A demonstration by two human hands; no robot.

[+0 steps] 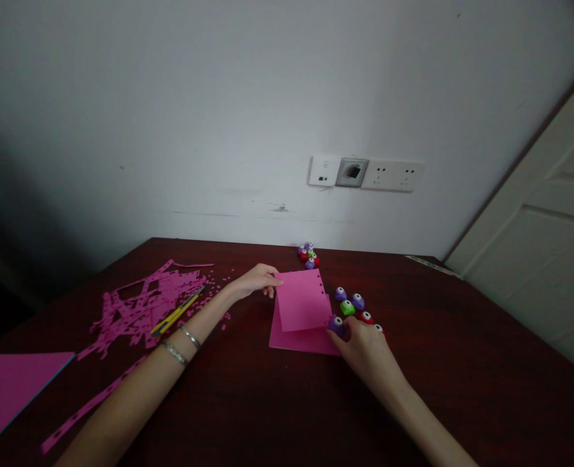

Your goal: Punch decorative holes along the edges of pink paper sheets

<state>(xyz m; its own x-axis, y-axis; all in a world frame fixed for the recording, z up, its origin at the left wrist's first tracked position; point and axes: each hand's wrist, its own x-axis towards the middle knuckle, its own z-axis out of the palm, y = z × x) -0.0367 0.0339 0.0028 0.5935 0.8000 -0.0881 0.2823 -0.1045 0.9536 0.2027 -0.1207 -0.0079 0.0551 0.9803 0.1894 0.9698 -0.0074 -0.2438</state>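
Observation:
My left hand (258,280) pinches the upper left edge of a pink paper sheet (300,301). Small dark holes run down the sheet's right edge. At its lower right corner, my right hand (368,349) grips a purple craft punch (336,325), whose front meets the paper. Under the raised sheet lies more pink paper (294,340) on the table. Just beyond my right hand stand another purple punch (340,294), a green punch (347,308) and a red punch (365,317), among several; my fingers hide part of this group.
More coloured punches (309,255) cluster near the wall. On the left, punched pink strips (170,295) lie heaped with tiny cut-outs, a yellow utility knife (177,312) on top. A pink paper stack (17,389) sits at the table's left front. Sockets (392,175) are on the wall.

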